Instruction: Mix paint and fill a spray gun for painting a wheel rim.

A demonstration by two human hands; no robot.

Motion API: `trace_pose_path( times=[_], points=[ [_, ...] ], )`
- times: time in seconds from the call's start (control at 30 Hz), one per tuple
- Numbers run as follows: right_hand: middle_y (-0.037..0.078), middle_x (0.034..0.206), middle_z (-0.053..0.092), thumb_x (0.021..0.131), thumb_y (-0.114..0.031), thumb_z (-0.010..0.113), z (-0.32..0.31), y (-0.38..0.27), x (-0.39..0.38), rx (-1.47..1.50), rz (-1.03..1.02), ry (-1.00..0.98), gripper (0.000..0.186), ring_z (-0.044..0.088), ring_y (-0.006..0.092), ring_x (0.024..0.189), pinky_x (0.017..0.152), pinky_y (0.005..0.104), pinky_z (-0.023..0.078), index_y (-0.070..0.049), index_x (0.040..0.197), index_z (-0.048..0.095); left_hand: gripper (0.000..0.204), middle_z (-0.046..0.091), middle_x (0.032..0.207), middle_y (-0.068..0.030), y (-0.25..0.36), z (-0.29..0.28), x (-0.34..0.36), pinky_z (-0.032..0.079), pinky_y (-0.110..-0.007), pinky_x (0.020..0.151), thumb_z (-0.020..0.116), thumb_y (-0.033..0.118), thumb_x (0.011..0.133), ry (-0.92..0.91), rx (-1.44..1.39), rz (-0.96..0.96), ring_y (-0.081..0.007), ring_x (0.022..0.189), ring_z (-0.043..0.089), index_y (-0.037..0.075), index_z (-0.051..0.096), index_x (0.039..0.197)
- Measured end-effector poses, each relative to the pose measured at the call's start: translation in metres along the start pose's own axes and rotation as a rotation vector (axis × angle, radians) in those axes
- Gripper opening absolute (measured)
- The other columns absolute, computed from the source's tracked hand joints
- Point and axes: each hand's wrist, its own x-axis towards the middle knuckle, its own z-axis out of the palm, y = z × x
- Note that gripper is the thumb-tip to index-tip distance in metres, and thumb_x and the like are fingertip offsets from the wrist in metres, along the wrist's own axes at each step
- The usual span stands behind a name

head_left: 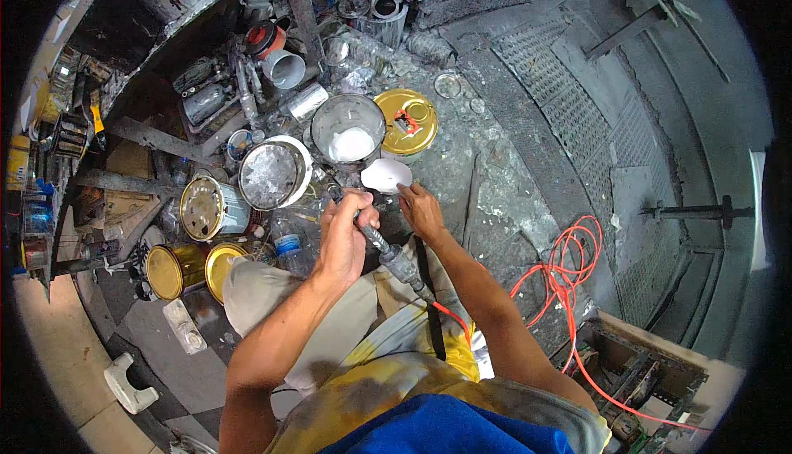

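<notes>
My left hand [345, 231] is closed around a dark grey, paint-smeared tool [400, 268], slim and tube-like, with a red hose running from its near end. Its far end is partly hidden, so its exact kind does not show. Just to the right, my right hand [423, 213] has its fingers at the rim of a small white cup [384, 174]. The cup sits just in front of a clear bucket [318, 128] with white stuff in the bottom. Beside that bucket stands a closed can with a gold lid [421, 131].
A white-rimmed bucket [304, 194], paint cans [200, 209], gold-lidded tins [166, 276] and a water bottle [289, 249] crowd the left. Coiled red hose [564, 277] lies at the right. A curved metal wall [701, 108] with projecting bars bounds that side.
</notes>
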Motion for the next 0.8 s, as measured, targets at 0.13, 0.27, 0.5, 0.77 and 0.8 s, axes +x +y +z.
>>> trace_pose_path(
  times=[0.13, 0.27, 0.5, 0.77, 0.8],
  points=[
    [0.018, 0.103, 0.064, 0.088, -0.017, 0.07, -0.033, -0.021, -0.007, 0.07, 0.153, -0.008, 0.043, 0.067, 0.0381, 0.088, 0.078, 0.0463, 0.056, -0.006, 0.129, 0.063, 0.016, 0.04, 0.073, -0.0006, 0.002, 0.002, 0.001, 0.04, -0.034, 0.077, 0.062, 0.022, 0.09, -0.071, 0.063, -0.024, -0.0169, 0.074, 0.044, 0.01, 0.051, 0.089],
    [0.017, 0.109, 0.062, 0.086, -0.014, 0.072, -0.132, -0.094, -0.018, 0.471, 0.04, 0.116, 0.056, 0.067, 0.0325, 0.091, 0.079, 0.0424, 0.054, -0.001, 0.137, 0.054, 0.022, 0.041, 0.073, -0.0007, -0.001, 0.014, -0.006, 0.04, -0.034, 0.078, 0.06, 0.029, 0.094, -0.159, 0.116, -0.004, -0.017, 0.075, 0.044, 0.01, 0.05, 0.09],
    [0.024, 0.114, 0.059, 0.088, -0.012, 0.067, -0.209, -0.172, -0.038, 0.337, 0.126, 0.224, 0.058, 0.063, 0.0357, 0.096, 0.081, 0.0411, 0.051, 0.003, 0.14, 0.049, 0.042, 0.058, 0.087, 0.0016, -0.025, 0.082, -0.038, 0.045, -0.029, 0.067, 0.054, 0.057, 0.098, -0.267, 0.136, -0.268, -0.0106, 0.076, 0.053, 0.015, 0.06, 0.102],
    [0.028, 0.122, 0.064, 0.091, -0.009, 0.063, -0.281, -0.154, -0.086, 0.283, 0.393, 0.492, 0.047, 0.066, 0.0418, 0.11, 0.094, 0.0437, 0.051, 0.002, 0.135, 0.055, 0.031, 0.049, 0.076, 0.0099, -0.071, 0.154, -0.069, 0.036, -0.022, 0.06, 0.054, 0.048, 0.102, -0.771, 0.277, -0.227, -0.0013, 0.065, 0.046, 0.019, 0.057, 0.091],
    [0.026, 0.11, 0.068, 0.094, -0.013, 0.064, -0.29, -0.153, -0.09, 0.35, 0.42, 0.565, 0.042, 0.069, 0.0362, 0.1, 0.087, 0.0418, 0.052, 0.002, 0.133, 0.057, 0.03, 0.048, 0.077, 0.0109, -0.079, 0.158, -0.07, 0.035, -0.022, 0.06, 0.055, 0.046, 0.103, -0.825, 0.296, -0.253, -0.0002, 0.068, 0.045, 0.019, 0.057, 0.089]
  ],
)
